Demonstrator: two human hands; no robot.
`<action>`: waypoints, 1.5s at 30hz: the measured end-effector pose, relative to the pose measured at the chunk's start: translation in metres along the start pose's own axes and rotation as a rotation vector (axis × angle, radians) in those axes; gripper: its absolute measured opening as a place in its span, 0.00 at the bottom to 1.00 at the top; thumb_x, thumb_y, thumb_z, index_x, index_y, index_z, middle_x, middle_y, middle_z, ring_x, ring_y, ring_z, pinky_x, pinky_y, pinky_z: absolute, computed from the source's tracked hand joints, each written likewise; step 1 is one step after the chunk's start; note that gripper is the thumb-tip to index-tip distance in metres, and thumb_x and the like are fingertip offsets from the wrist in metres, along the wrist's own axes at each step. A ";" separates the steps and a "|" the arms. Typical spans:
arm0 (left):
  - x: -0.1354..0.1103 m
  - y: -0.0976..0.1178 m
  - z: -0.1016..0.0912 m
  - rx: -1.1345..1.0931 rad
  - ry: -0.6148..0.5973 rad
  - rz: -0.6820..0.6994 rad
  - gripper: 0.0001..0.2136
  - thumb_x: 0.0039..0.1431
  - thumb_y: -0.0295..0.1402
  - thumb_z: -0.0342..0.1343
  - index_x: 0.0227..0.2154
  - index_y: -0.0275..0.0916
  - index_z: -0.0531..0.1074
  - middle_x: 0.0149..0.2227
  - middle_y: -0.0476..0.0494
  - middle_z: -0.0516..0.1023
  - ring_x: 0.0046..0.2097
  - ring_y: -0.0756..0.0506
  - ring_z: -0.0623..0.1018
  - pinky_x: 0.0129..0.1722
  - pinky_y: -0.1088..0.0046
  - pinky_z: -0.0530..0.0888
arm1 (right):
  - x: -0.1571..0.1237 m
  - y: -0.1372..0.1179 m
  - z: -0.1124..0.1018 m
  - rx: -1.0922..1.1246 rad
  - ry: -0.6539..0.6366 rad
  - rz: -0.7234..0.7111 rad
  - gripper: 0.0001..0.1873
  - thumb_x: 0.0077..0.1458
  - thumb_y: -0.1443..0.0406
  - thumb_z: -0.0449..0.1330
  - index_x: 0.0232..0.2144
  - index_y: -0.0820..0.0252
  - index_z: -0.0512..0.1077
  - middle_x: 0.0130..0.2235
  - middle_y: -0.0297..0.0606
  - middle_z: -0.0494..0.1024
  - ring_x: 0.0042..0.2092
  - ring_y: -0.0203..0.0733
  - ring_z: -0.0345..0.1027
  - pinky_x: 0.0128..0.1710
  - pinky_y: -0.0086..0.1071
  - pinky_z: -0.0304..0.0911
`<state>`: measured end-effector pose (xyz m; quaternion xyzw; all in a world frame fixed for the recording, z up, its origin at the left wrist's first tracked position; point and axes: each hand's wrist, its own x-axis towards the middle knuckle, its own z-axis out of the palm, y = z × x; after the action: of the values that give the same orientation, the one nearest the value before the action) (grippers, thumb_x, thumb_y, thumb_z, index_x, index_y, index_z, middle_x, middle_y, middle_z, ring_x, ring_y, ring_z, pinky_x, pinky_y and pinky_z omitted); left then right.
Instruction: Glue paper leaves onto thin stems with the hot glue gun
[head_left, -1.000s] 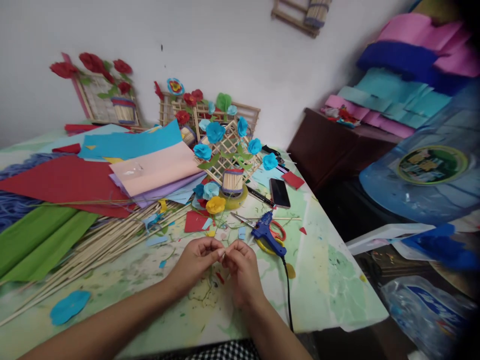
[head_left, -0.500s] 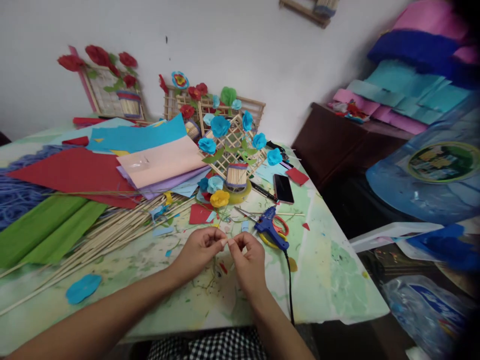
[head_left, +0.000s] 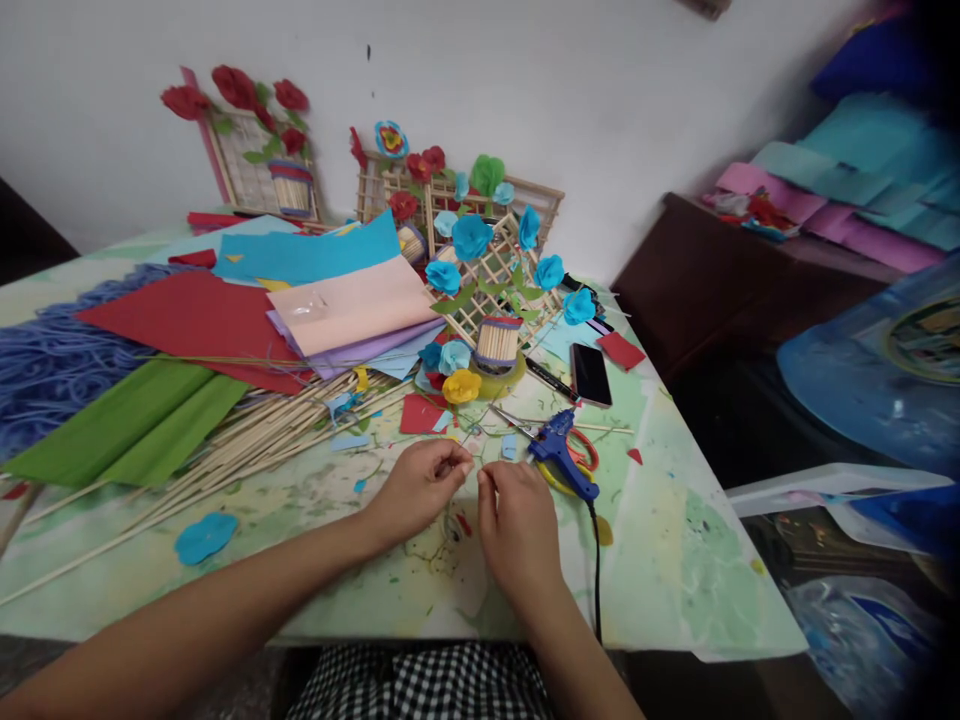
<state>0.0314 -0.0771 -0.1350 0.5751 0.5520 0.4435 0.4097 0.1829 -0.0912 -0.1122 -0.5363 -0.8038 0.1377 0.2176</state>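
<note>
On my far left lies a heap of blue yarn (head_left: pixel 52 365), then folded green paper (head_left: pixel 127 425) and a red sheet (head_left: pixel 187 320), with a spread of thin wooden sticks (head_left: pixel 247 450) fanned across the table (head_left: pixel 675 560) below them. A pink sheet (head_left: pixel 352 305) tops the paper pile.

My left hand (head_left: pixel 424 490) rests low over the table near its front edge, thumb and forefinger pinched tight. My right hand (head_left: pixel 517 520) is just beside it, fingers curled in and the forefinger tip pointing at the left. The fingertips are close but apart. Whatever they pinch is too small for me to make out.

Just right of the right hand lies the glue gun (head_left: pixel 562 460): blue, on its side, its black cord running to the table's front edge. It lies over the scissors (head_left: pixel 589 452).

Behind them a little cup (head_left: pixel 497 342) of upright sticks stands on a ring of tape (head_left: pixel 517 372). A phone (head_left: pixel 590 375) lies to its right. Far right sits a big blue water bottle (head_left: pixel 877 380).
</note>
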 end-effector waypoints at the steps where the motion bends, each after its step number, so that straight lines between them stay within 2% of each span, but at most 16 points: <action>1: 0.003 0.000 -0.003 -0.019 0.044 -0.008 0.07 0.52 0.35 0.55 0.26 0.36 0.72 0.25 0.47 0.73 0.28 0.48 0.71 0.29 0.73 0.68 | -0.003 -0.001 -0.001 0.021 -0.017 -0.006 0.11 0.60 0.69 0.49 0.29 0.61 0.70 0.30 0.41 0.74 0.36 0.45 0.63 0.38 0.36 0.53; 4: 0.013 0.002 -0.012 -0.162 0.188 -0.057 0.07 0.50 0.36 0.58 0.26 0.36 0.72 0.23 0.49 0.72 0.25 0.51 0.69 0.25 0.76 0.65 | -0.010 -0.002 -0.006 0.128 -0.043 -0.035 0.09 0.57 0.70 0.50 0.31 0.61 0.71 0.31 0.41 0.74 0.36 0.45 0.64 0.38 0.36 0.55; 7: 0.016 0.003 -0.016 -0.329 0.223 -0.105 0.09 0.49 0.36 0.61 0.29 0.36 0.73 0.20 0.53 0.68 0.19 0.54 0.62 0.19 0.78 0.57 | -0.013 -0.001 -0.010 0.257 -0.009 -0.064 0.11 0.55 0.72 0.50 0.35 0.61 0.72 0.33 0.41 0.75 0.38 0.44 0.64 0.40 0.36 0.56; 10: 0.014 0.002 -0.012 -0.490 0.174 -0.146 0.10 0.48 0.36 0.62 0.30 0.35 0.73 0.21 0.53 0.68 0.17 0.57 0.57 0.17 0.79 0.51 | -0.007 0.003 -0.012 0.354 0.024 -0.039 0.10 0.53 0.73 0.50 0.30 0.60 0.70 0.30 0.38 0.73 0.36 0.43 0.64 0.38 0.35 0.56; 13: 0.011 0.001 -0.005 -0.591 0.102 -0.176 0.10 0.48 0.35 0.63 0.30 0.33 0.73 0.22 0.52 0.70 0.17 0.59 0.56 0.17 0.80 0.49 | -0.001 0.005 -0.010 0.446 0.051 0.015 0.09 0.53 0.71 0.49 0.26 0.59 0.67 0.29 0.36 0.71 0.35 0.42 0.63 0.37 0.34 0.55; 20: 0.006 0.000 -0.001 -0.647 0.032 -0.199 0.10 0.49 0.34 0.62 0.31 0.33 0.75 0.23 0.50 0.70 0.17 0.59 0.55 0.16 0.80 0.48 | 0.008 0.010 0.004 0.663 0.116 0.111 0.09 0.57 0.67 0.50 0.34 0.59 0.70 0.29 0.34 0.72 0.35 0.40 0.65 0.38 0.32 0.57; 25: 0.003 0.000 0.000 -0.581 0.000 -0.184 0.10 0.52 0.36 0.61 0.32 0.34 0.75 0.24 0.50 0.71 0.18 0.58 0.56 0.17 0.79 0.49 | 0.010 0.013 0.010 0.692 0.144 0.132 0.09 0.58 0.65 0.50 0.37 0.59 0.71 0.28 0.33 0.72 0.33 0.39 0.66 0.37 0.32 0.58; 28: 0.000 -0.001 0.001 -0.489 -0.005 -0.185 0.10 0.50 0.37 0.62 0.28 0.36 0.73 0.21 0.53 0.67 0.18 0.57 0.57 0.17 0.79 0.51 | 0.009 0.012 0.006 0.647 0.164 0.116 0.08 0.57 0.64 0.54 0.38 0.59 0.71 0.32 0.35 0.75 0.35 0.39 0.67 0.39 0.33 0.60; 32: -0.003 -0.002 0.003 -0.412 -0.058 -0.185 0.11 0.49 0.38 0.63 0.23 0.37 0.69 0.17 0.56 0.60 0.18 0.56 0.56 0.18 0.78 0.50 | 0.010 0.016 -0.010 0.521 0.225 0.055 0.06 0.57 0.64 0.56 0.34 0.59 0.73 0.31 0.36 0.75 0.34 0.40 0.67 0.38 0.33 0.60; 35: 0.000 -0.001 0.000 -0.478 -0.015 -0.182 0.12 0.51 0.38 0.60 0.21 0.37 0.67 0.17 0.55 0.60 0.18 0.56 0.55 0.18 0.78 0.49 | 0.021 0.022 -0.026 0.293 0.217 -0.020 0.08 0.57 0.67 0.54 0.31 0.59 0.73 0.31 0.38 0.76 0.36 0.42 0.67 0.39 0.35 0.59; 38: 0.006 0.002 -0.006 -0.564 0.077 -0.132 0.16 0.52 0.40 0.59 0.17 0.36 0.66 0.17 0.52 0.62 0.19 0.56 0.54 0.18 0.77 0.48 | 0.041 0.024 -0.034 -0.025 0.112 -0.079 0.10 0.57 0.70 0.53 0.31 0.60 0.75 0.33 0.40 0.77 0.39 0.45 0.66 0.40 0.36 0.56; 41: 0.013 0.004 -0.014 -0.591 0.142 -0.060 0.18 0.53 0.42 0.58 0.15 0.36 0.68 0.17 0.51 0.62 0.18 0.56 0.54 0.18 0.75 0.47 | 0.062 0.020 -0.026 -0.258 -0.003 -0.111 0.11 0.56 0.71 0.53 0.31 0.60 0.76 0.34 0.43 0.77 0.40 0.48 0.66 0.39 0.38 0.54; 45: 0.021 0.005 -0.026 -0.594 0.255 -0.016 0.13 0.50 0.39 0.60 0.17 0.37 0.71 0.18 0.50 0.65 0.18 0.56 0.54 0.18 0.75 0.47 | 0.084 0.016 -0.001 -0.372 -0.117 -0.092 0.09 0.56 0.66 0.56 0.32 0.63 0.76 0.37 0.48 0.77 0.43 0.51 0.67 0.41 0.39 0.55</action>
<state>0.0078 -0.0568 -0.1216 0.3657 0.4499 0.6504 0.4907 0.1686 -0.0081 -0.1015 -0.5209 -0.8504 0.0074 0.0739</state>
